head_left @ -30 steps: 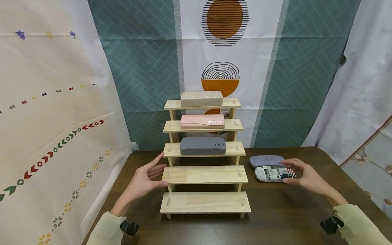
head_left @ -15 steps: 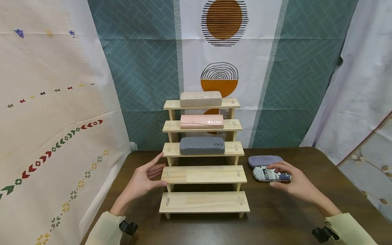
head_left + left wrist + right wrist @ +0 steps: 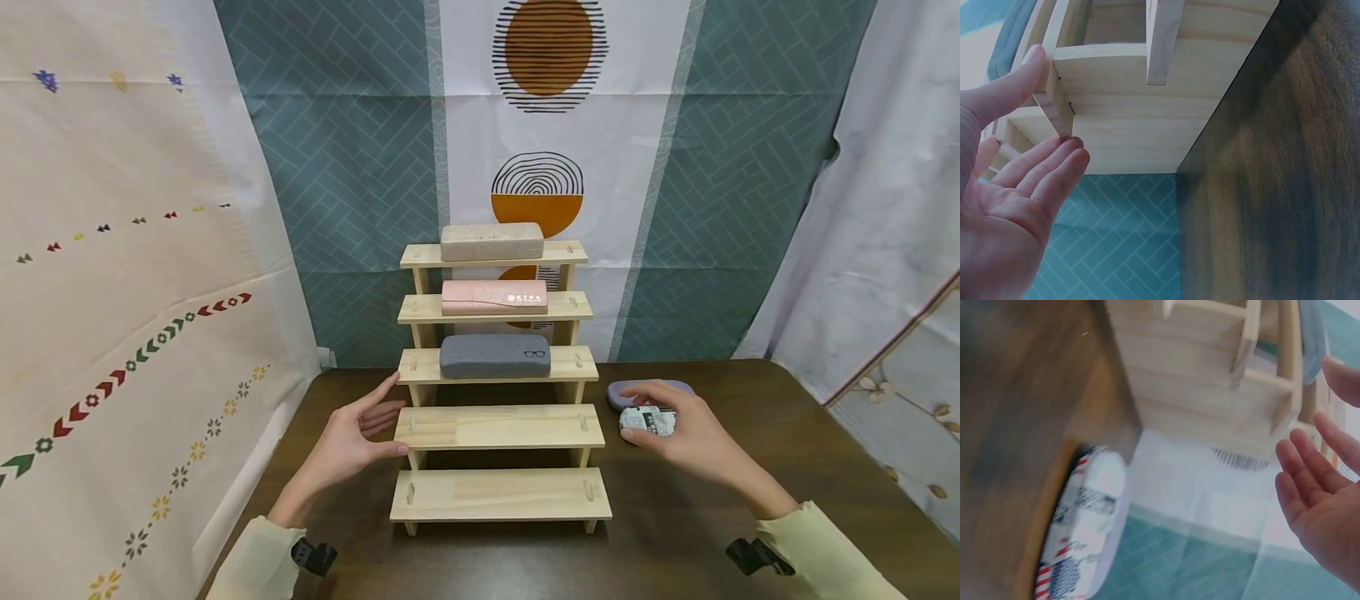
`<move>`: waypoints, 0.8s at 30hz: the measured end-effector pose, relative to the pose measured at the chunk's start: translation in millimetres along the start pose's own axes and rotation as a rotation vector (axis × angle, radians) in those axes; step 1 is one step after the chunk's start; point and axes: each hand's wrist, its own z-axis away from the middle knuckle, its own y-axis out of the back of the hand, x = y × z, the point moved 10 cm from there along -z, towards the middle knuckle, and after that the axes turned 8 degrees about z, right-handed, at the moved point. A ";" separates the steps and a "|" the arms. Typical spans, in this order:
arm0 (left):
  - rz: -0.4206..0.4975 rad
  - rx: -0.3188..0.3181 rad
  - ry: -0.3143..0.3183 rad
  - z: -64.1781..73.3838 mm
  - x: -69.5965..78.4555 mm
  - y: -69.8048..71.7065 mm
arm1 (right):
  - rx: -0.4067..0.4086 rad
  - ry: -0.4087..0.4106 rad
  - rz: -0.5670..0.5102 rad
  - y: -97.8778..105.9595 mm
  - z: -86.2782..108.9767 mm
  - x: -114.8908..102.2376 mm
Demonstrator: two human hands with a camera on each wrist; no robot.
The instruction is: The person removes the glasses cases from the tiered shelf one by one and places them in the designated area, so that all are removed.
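Five-tier is not countable here, so I name a light wooden stepped rack (image 3: 498,427) standing mid-table. My left hand (image 3: 351,440) holds its left side, thumb at the front corner of the second step from the bottom, other fingers at that step's back corner; the left wrist view shows the thumb and fingertips on the board's end (image 3: 1055,109). My right hand (image 3: 693,433) hovers with parted fingers, holding nothing. Behind it in the head view, partly hidden, is a newspaper-print glasses case (image 3: 647,421). In the right wrist view this case (image 3: 1088,512) lies apart from the hand.
A lavender glasses case (image 3: 617,395) lies just behind the printed one. On the upper steps sit a beige case (image 3: 492,243), a pink case (image 3: 494,298) and a grey-blue case (image 3: 494,357). Patterned cloths hang around the dark table (image 3: 517,562).
My right hand has moved left across the front of the printed case, covering more of it in the head view. The left hand and the cases have stayed in place.
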 end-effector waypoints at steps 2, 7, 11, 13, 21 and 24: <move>0.005 0.001 -0.003 0.0 0.3 0.1 | -0.003 0.012 0.000 -0.9 -7.0 -7.2; 0.011 0.005 -0.008 -0.3 1.1 0.4 | -0.040 0.005 -0.040 -8.3 -25.8 -21.2; 0.008 0.005 -0.005 -0.2 0.5 0.6 | -0.071 0.009 -0.080 -17.1 -40.7 -29.6; 0.002 0.006 -0.004 -0.2 0.4 0.8 | -0.074 0.019 -0.084 -21.0 -48.6 -33.9; 0.002 0.001 -0.001 0.6 0.3 -0.1 | -0.100 0.044 -0.096 -37.4 -79.5 -49.5; 0.001 0.001 -0.003 0.9 0.0 -0.3 | -0.119 0.044 -0.101 -43.5 -90.1 -52.4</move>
